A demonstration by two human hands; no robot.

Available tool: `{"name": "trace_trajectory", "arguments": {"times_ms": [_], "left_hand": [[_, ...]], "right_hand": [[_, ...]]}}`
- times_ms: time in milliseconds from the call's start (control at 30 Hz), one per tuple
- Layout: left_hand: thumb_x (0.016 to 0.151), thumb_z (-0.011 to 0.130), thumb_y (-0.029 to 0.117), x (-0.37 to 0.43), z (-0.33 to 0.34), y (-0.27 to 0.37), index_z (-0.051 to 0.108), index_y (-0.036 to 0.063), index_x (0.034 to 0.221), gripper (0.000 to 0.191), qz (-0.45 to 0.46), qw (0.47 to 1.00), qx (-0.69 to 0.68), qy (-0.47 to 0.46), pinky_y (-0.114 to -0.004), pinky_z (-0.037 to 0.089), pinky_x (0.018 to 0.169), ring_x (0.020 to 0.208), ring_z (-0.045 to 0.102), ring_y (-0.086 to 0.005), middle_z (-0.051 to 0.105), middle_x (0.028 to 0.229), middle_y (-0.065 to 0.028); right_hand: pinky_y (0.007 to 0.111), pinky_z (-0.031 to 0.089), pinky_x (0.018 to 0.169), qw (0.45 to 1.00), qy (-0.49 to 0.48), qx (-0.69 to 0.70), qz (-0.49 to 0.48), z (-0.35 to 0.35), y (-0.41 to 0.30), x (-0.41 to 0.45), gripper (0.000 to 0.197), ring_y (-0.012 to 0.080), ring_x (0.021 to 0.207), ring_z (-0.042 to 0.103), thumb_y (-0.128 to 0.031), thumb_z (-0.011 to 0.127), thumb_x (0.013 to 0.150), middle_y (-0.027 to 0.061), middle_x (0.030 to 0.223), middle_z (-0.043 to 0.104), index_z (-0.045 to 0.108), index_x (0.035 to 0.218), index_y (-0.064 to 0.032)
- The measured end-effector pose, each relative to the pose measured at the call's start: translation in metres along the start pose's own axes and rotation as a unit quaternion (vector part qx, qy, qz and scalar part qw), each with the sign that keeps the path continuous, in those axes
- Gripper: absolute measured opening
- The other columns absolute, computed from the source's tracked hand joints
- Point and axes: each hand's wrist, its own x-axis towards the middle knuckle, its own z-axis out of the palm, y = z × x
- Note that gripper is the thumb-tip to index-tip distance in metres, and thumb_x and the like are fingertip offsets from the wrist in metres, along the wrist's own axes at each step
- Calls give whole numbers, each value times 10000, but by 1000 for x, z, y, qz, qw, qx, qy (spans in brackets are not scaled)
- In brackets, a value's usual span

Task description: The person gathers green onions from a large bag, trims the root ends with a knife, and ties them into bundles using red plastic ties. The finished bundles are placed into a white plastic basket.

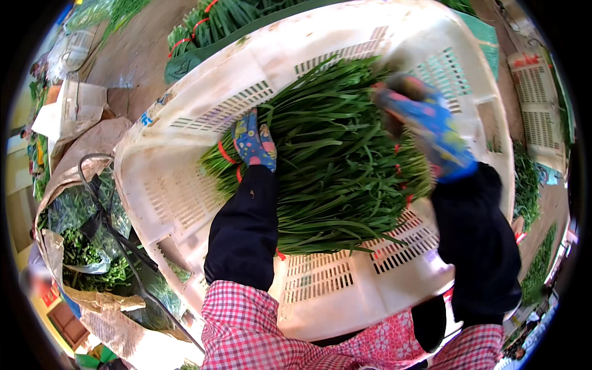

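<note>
Several bundles of long green leaves, perhaps garlic chives (333, 152), lie inside a large white slotted plastic crate (323, 305). Red ties bind their stem ends at the left and right. My left hand (255, 141), in a blue flowered glove, rests on the bundles' left part beside a red tie, its fingertips partly hidden among the leaves. At the right end of the pile is my right hand (421, 120), in a similar glove with darker fingertips. It is blurred, its fingers bent near the upper right stems; whether it grips anything cannot be told.
Beyond the crate's far rim lie more red-tied green bundles (222, 23) on dark green cloth. At the left stands an open sack (83, 134) holding greens and clear plastic, with a black cord (138, 277) beside it. Another white crate (539, 106) is at the far right.
</note>
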Motion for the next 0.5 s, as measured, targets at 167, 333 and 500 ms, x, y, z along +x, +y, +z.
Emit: {"name": "trace_trajectory", "arguments": {"times_ms": [167, 333, 500], "left_hand": [[797, 561, 172, -4, -8, 14, 474, 64, 1260, 483, 23, 999, 42, -14, -433, 284, 1005, 1125, 442, -341, 527, 1200, -167], [795, 557, 364, 3, 9, 72, 359, 65, 1341, 653, 119, 985, 76, -100, -465, 158, 1074, 1273, 313, -308, 349, 1381, -130], [819, 512, 419, 1, 26, 88, 345, 90, 1355, 650, 119, 977, 149, -100, -497, 152, 1061, 1277, 304, -314, 327, 1398, -122]], "right_hand": [[254, 442, 608, 952, 220, -213, -28, -149, -38, -149, 236, 130, 643, 552, -141, 547, 836, 43, 738, 582, 579, 1014, 10], [214, 469, 705, 895, 391, -217, -3, -258, -2, -332, 606, 120, 840, 581, -386, 520, 870, 126, 1202, 506, 323, 1373, -112], [253, 502, 657, 833, 541, -43, 106, -256, 78, -457, 661, 133, 768, 598, -336, 582, 841, 125, 1123, 541, 280, 1382, -107]]}}
